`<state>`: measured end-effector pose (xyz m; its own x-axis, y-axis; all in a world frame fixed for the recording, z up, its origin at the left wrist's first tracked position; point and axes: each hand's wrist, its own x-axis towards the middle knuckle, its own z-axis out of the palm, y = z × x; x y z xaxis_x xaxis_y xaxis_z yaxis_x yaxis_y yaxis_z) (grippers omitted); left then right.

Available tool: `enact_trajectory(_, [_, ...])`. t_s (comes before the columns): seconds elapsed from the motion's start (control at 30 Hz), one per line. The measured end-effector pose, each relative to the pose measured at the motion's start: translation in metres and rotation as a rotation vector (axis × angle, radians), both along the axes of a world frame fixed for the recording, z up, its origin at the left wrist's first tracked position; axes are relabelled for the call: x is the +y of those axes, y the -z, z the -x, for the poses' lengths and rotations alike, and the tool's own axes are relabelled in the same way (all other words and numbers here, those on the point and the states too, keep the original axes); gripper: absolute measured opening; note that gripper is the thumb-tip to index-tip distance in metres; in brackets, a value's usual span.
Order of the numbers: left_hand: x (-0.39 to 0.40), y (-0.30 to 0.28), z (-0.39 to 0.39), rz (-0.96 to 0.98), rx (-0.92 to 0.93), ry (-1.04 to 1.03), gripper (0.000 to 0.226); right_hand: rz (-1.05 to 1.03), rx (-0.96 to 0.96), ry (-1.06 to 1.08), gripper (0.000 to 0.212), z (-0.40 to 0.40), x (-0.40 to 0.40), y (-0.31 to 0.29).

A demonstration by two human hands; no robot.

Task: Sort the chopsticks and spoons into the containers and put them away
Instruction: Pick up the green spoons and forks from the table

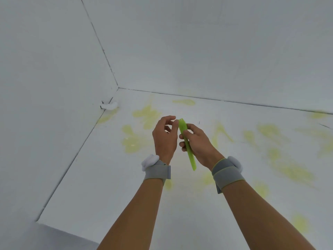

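A green plastic utensil (190, 156) with short prongs at its top end is held upright above the white table. My right hand (197, 141) grips it around the middle, its handle sticking out below my palm. My left hand (164, 137) is just to its left, and its thumb and fingertips pinch the pronged tip. No chopsticks, spoons or containers are in view.
The white tabletop (108, 177) carries blurred yellow-green smears across its middle and right. White walls meet at the back left corner, where a small white lump (109, 105) sits. The table's front left edge drops off near the bottom left.
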<state>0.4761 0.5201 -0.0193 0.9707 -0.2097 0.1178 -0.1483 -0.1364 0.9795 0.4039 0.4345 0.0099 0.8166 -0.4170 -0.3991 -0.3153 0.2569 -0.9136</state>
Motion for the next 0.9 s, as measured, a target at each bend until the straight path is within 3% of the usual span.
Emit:
enact_trajectory(0.4, [-0.116, 0.001, 0.101, -0.138, 0.061, 0.461, 0.017, -0.022, -0.001, 0.423, 0.026, 0.156, -0.095, -0.001])
enact_trajectory(0.67, [-0.201, -0.004, 0.239, -0.147, 0.013, 0.738, 0.015, -0.002, -0.033, 0.736, 0.026, 0.319, -0.155, -0.007])
enact_trajectory(0.9, [-0.268, -0.004, 0.38, -0.161, -0.006, 0.843, 0.016, 0.021, -0.05, 0.843, 0.026, 0.47, -0.205, -0.015])
